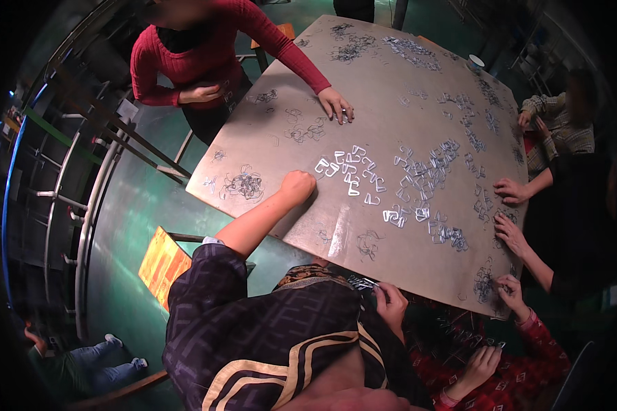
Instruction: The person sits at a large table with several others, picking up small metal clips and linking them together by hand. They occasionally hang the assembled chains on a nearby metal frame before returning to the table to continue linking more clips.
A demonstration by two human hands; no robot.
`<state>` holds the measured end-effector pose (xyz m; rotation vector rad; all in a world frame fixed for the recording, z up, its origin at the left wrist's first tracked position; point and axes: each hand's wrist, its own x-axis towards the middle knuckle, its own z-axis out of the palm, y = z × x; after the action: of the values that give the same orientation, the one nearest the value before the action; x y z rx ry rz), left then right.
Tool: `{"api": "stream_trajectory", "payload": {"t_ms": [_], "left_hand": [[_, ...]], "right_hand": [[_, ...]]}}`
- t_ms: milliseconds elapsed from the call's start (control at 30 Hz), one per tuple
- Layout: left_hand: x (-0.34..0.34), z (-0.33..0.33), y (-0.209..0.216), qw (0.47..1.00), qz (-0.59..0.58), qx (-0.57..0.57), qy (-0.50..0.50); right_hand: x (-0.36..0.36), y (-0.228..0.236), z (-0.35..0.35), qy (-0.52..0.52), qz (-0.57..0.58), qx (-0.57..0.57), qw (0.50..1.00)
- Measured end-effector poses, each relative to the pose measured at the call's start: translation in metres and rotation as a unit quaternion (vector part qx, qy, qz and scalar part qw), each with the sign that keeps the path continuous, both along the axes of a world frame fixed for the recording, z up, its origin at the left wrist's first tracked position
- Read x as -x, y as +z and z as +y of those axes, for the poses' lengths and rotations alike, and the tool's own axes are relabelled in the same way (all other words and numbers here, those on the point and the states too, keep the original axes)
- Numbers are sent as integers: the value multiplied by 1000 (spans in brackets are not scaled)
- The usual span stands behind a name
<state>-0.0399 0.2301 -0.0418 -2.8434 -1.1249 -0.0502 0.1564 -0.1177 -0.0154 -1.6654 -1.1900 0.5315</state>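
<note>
My left hand (298, 187) is closed in a fist on the near-left part of the large metal-topped table (291, 222); anything inside it is hidden. Beside its knuckles lies a loose cluster of small pale D-shaped metal clips (353, 168). To its left is a tangle of thin dark wire pieces (243, 185). Close to my body, below the table's near edge, my right hand (391, 308) has its fingers curled around several small shiny metal clips (365, 282).
Across at the left stands a person in a red sweater (185, 65), one hand on the table. More people work along the right side, with hands (514, 233) near the edge. A bigger clip pile (425, 171) lies mid-table. A white cup (475, 63) stands far right; a wooden stool (164, 264) is at left.
</note>
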Motion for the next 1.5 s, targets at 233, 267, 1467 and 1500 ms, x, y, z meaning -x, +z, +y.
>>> {"api": "stream_trajectory", "payload": {"t_ms": [233, 267, 1467, 1500], "left_hand": [[-12, -29, 1, 981, -143, 105, 75], [-18, -42, 8, 967, -195, 143, 76], [-41, -230, 76, 857, -335, 390, -48], [-42, -232, 76, 859, -331, 388, -43]], "right_hand": [[-4, -26, -6, 6, 9, 30, 999], [-6, -33, -6, 11, 18, 20, 1000], [17, 1, 1, 2, 97, -8, 995], [17, 2, 0, -1, 96, -7, 995]]}}
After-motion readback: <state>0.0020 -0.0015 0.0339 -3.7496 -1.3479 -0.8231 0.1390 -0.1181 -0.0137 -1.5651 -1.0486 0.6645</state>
